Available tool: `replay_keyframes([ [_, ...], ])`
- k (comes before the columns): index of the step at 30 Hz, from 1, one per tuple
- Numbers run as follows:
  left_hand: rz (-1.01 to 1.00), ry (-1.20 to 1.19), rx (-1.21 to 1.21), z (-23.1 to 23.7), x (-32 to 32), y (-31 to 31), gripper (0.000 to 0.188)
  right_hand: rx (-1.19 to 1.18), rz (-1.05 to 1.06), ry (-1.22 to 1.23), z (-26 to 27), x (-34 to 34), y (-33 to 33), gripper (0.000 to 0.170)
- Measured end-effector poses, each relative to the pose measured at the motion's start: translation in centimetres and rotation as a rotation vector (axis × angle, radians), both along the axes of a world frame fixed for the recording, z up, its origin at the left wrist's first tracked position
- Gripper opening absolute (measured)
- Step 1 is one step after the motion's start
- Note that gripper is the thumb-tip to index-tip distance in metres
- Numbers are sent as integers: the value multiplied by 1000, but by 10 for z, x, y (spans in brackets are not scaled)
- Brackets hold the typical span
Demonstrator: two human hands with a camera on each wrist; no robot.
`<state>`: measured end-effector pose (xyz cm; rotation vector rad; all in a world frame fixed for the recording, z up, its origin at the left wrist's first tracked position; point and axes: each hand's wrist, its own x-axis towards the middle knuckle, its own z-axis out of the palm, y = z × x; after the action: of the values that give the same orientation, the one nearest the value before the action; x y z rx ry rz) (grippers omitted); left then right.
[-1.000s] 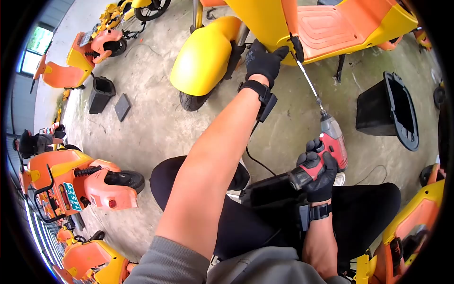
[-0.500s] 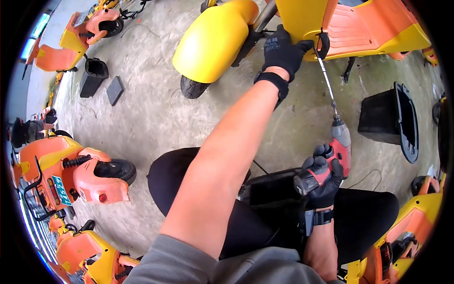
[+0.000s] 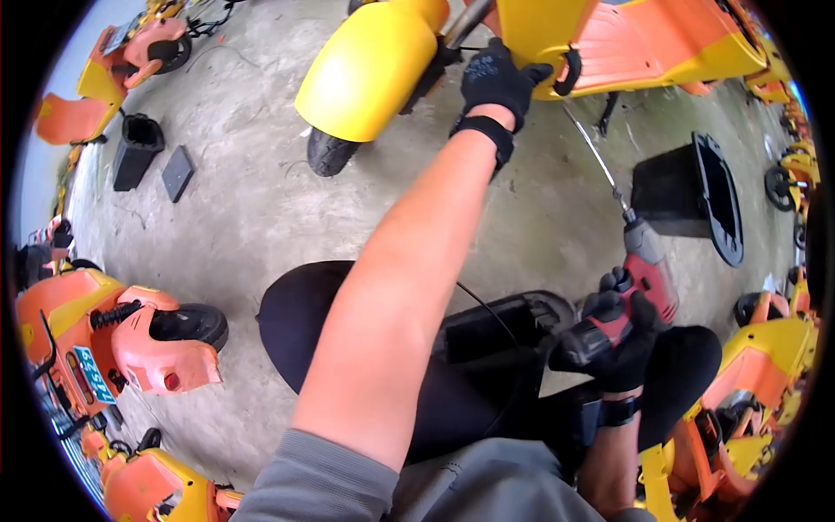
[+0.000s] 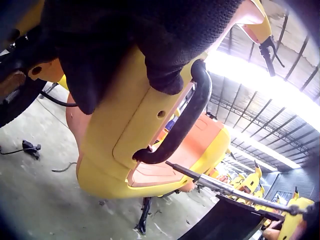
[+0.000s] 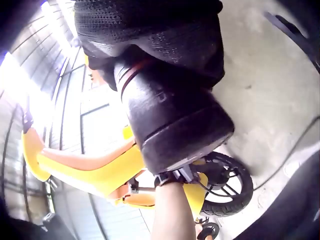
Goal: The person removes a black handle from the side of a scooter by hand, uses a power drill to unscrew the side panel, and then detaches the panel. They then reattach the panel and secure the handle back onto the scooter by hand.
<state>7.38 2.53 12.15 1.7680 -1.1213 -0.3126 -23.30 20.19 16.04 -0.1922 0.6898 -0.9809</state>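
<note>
Mottled concrete floor (image 3: 217,226), chunky drill (image 3: 651,280).

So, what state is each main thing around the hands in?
Left hand: open, against the yellow panel
Right hand: gripping the power driver
Power driver: long bit fitted
Long bit: tip clear of the panel
Nearest scooter: upright
Kickstand: down
Black bin: tipped on its side

We see the near scooter (image 3: 532,28) cut off at the head view's top; the right hand (image 3: 633,350) partly hides the power driver (image 3: 651,280), and distant scooters (image 4: 251,181) blur.
</note>
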Motion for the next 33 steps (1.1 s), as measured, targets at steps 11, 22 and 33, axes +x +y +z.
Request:
replay_keyframes([
  [11,91,31,-17,0,-7,3,53,-672,-159,916,196,-130,-82,50],
  [22,16,107,-145,17,-12,21,48,-1140,516,1679,31,-109,-177,47],
  [33,-123,360,-81,28,-35,28,41,-1276,486,2158,-224,-78,-214,32],
])
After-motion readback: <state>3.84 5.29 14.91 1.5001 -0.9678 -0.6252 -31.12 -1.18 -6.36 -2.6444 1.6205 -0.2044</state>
